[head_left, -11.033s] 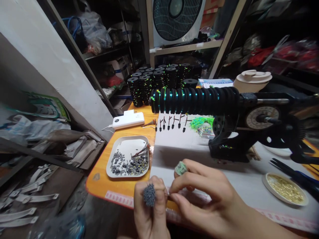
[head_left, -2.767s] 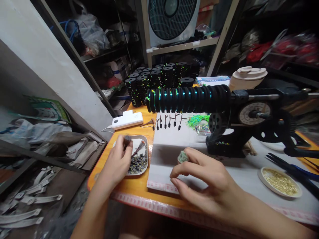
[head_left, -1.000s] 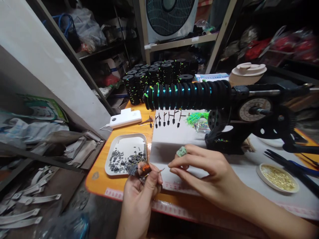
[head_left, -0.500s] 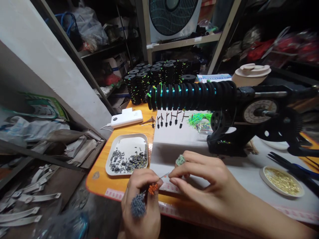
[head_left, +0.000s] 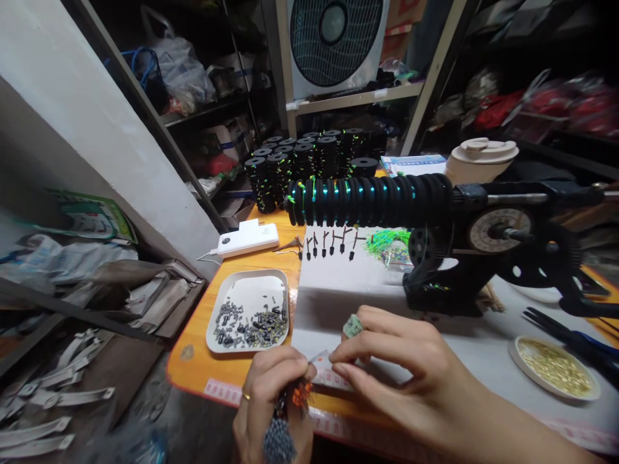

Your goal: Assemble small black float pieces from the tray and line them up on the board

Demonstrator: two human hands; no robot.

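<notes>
My left hand is closed around a bundle of thin pieces. One end shows a thick cluster of small grey tips, and beside it is a smaller cluster of orange tips. Thumb and index finger of my right hand are pinched together just right of the left fingertips. A thin, pale strand spans the small gap between the hands. At the right fingers sits a crumpled green lump; whether it is wrapped on a finger or gripped I cannot tell.
A white tray of small dark parts stands left. Behind are a black spool-like roller on a machine, a row of small dark pieces, green strands and a white power bank. Right are a dish of gold bits and pliers.
The whole view has shifted, so the scene sits slightly lower. My left hand has turned a little, its grey cluster now lower. My right hand keeps its pinch.
</notes>
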